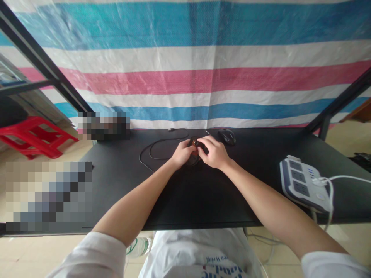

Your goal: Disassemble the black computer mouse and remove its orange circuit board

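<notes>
Both my hands meet over the middle of the black desk. Between them is a small black and reddish-brown part (194, 151), too small and covered to name exactly. My left hand (183, 153) is closed, gripping its left side with thumb and fingers. My right hand (213, 151) is closed too, its thumb and fingertips pinched on a dark piece at the right side. A dark rounded shape (193, 161) lies just below the hands. Near my left hand a thin black cable (149, 150) loops over the desk, and a small plug (171, 129) lies farther back.
A black computer mouse (227, 136) sits behind my right hand, with a thin light rod (208, 132) beside it. A white power strip (307, 183) with plugged-in cables lies at the right. Black frame posts and a striped sheet (174, 85) bound the desk. A red stool (37, 135) stands left.
</notes>
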Action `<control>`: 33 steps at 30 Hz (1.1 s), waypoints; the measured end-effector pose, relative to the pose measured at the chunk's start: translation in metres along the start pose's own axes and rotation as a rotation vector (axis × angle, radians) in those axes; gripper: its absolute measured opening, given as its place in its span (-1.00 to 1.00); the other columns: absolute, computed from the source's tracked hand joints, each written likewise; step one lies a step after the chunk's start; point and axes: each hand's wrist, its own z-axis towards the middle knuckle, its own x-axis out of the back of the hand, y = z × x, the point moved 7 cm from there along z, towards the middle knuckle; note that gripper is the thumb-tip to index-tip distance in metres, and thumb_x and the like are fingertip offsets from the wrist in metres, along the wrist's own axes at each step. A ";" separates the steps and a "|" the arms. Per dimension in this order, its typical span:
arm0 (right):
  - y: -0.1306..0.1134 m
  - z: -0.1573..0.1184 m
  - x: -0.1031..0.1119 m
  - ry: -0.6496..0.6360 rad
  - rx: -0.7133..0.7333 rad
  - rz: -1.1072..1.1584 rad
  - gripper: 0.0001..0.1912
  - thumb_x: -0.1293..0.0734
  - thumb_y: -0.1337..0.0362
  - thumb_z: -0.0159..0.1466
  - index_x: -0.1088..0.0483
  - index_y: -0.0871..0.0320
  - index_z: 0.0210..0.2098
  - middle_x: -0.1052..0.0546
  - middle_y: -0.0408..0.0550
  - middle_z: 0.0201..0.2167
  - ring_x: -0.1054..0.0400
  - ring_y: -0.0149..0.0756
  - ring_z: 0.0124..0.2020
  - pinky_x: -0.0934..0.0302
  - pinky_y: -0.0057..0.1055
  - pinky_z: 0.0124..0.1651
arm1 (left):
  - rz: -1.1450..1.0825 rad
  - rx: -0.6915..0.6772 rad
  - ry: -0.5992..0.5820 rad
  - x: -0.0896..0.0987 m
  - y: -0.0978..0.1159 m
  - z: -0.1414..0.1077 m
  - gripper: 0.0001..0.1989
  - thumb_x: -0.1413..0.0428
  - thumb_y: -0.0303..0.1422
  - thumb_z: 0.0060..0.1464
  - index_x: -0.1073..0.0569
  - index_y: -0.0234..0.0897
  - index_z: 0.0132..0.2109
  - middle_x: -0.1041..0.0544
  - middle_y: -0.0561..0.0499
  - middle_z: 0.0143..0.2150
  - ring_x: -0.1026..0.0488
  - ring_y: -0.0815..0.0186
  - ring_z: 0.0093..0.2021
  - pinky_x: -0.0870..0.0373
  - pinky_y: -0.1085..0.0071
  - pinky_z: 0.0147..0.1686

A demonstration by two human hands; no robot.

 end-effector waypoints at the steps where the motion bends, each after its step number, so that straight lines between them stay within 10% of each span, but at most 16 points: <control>1: 0.000 0.000 0.000 -0.002 -0.002 0.004 -0.73 -0.22 0.30 0.31 -0.43 0.14 -0.03 -0.57 0.07 -0.14 -0.49 -0.17 -0.10 -0.45 -0.27 -0.08 | -0.006 0.007 -0.001 0.000 0.000 0.000 -0.89 -0.13 -0.47 -0.23 -0.42 -0.34 -0.41 -0.46 0.08 -0.55 -0.41 0.39 -0.55 -0.36 0.48 -0.50; 16: 0.005 0.002 0.009 0.039 0.003 -0.008 -0.68 -0.24 0.20 0.26 -0.44 0.17 -0.04 -0.57 0.09 -0.17 -0.48 -0.13 -0.15 -0.42 -0.23 -0.07 | 0.016 0.068 -0.071 -0.004 -0.004 -0.001 -0.84 -0.17 -0.43 -0.20 -0.41 -0.33 -0.36 -0.46 0.05 -0.56 -0.45 0.30 -0.60 -0.39 0.42 -0.57; 24: 0.058 0.000 0.033 0.192 -0.107 -0.058 -0.67 -0.18 0.09 0.30 -0.49 0.15 -0.24 -0.57 0.03 -0.37 -0.45 -0.12 -0.28 -0.33 -0.16 -0.10 | 0.097 0.104 -0.223 -0.008 -0.004 -0.004 -0.77 -0.21 -0.33 -0.24 -0.43 -0.34 -0.36 -0.48 0.01 -0.56 -0.46 0.26 -0.59 -0.41 0.38 -0.58; 33: 0.105 -0.012 0.042 0.413 -0.263 -0.365 -0.79 -0.20 0.38 0.20 -0.48 0.12 -0.36 -0.61 0.04 -0.36 -0.44 -0.08 -0.27 -0.30 -0.14 -0.13 | 0.299 0.052 -0.378 -0.009 0.001 -0.007 -0.85 -0.19 -0.33 -0.21 -0.47 -0.32 -0.44 -0.49 0.01 -0.56 -0.40 0.35 -0.57 -0.34 0.48 -0.56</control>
